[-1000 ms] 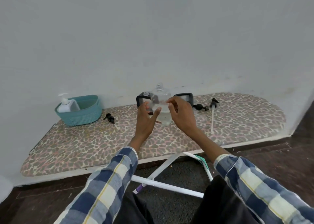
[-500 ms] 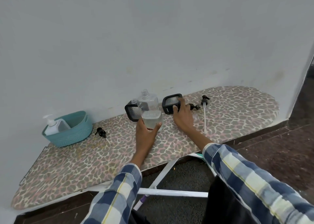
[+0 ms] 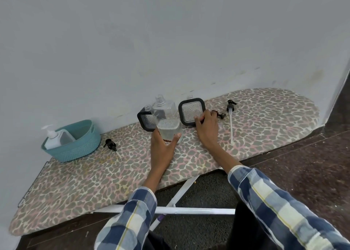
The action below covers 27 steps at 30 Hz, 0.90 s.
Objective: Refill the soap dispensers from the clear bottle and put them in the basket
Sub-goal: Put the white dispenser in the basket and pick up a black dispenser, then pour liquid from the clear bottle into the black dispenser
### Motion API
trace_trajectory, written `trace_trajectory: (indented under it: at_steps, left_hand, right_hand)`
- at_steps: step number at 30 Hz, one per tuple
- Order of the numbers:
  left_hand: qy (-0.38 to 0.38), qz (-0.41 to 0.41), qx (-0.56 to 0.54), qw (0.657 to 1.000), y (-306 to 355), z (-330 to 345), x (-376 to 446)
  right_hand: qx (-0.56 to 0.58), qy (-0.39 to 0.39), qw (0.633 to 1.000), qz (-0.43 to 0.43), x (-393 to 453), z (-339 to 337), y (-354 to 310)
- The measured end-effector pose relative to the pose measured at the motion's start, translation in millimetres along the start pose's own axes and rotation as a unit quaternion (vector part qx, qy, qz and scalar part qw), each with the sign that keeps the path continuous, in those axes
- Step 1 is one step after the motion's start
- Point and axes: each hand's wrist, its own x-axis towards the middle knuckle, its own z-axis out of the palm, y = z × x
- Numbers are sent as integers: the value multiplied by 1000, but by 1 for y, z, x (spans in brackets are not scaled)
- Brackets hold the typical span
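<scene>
The clear bottle stands upright at the centre of the frame on the ironing board, its long axis vertical, its uncapped threaded neck pointing up, liquid filling its lower part. The left hand reaches in from below, forearm straight, thumb and fingers curled round the bottle's base from either side. Just right of it a black-framed soap dispenser stands upright with its open neck up and its textured clear face toward the camera; the right hand lies palm down beside it, fingers clamped on its lower right corner. A second black-framed dispenser stands upright just left of the bottle and partly behind it. To the right lie two black pump heads, one near the right hand's fingers, one with its long dip tube pointing toward the frame's lower edge. A third pump head lies left of centre. At left, a teal basket holds a white pump bottle, leaning.
</scene>
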Motion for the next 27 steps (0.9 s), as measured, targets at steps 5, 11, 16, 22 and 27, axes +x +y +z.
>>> trace_trajectory:
  at_steps: [5, 11, 16, 22, 27]
  left_hand:
    - [-2, -8, 3, 1000, 3, -2, -2]
    - [-5, -9, -8, 1000, 8, -5, -3]
    - [-9, -20, -36, 999, 11, -9, -8]
    - [23, -49, -127, 990, 17, -17, -14]
    - [41, -106, -238, 965, 21, -28, -24]
  right_hand:
    - [38, 5, 999, 34, -2, -7, -1]
    - [21, -99, 995, 22, -9, -23, -3]
    - [71, -93, 989, 85, -16, -47, 3]
    - [103, -162, 972, 139, -13, -96, 5]
    - [101, -245, 961, 78, -35, -117, -5]
